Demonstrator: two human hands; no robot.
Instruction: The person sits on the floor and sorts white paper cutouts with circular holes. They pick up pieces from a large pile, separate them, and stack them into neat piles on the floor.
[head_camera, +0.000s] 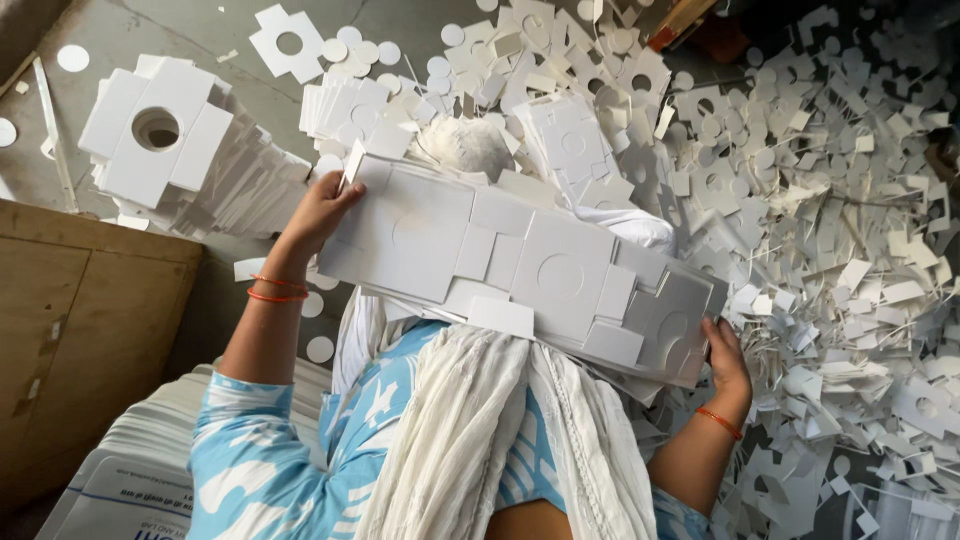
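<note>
You hold a thick stack of die-cut white card sheets (520, 270) across your lap, and everything else here is best placed from it; your left hand (320, 212) is closed on its upper-left short end, fingers curled over the edge, while your right hand (725, 362) clasps its lower-right end, thumb on top and the other fingers hidden underneath; the stack's long axis runs from upper left down to lower right, so it lies directly between your two hands, each one at an end and neither nearer than the other; the top sheet shows scored circles and tabbed squares not yet pushed out; to the upper left of the stack sits a fanned pile of punched blanks (170, 140) with round holes, well apart from it on the floor (160, 30); to its right and above it spreads a loose heap of white offcuts and discs (850, 220); a wooden box (80, 330) stands to its left, beyond your left forearm.
</note>
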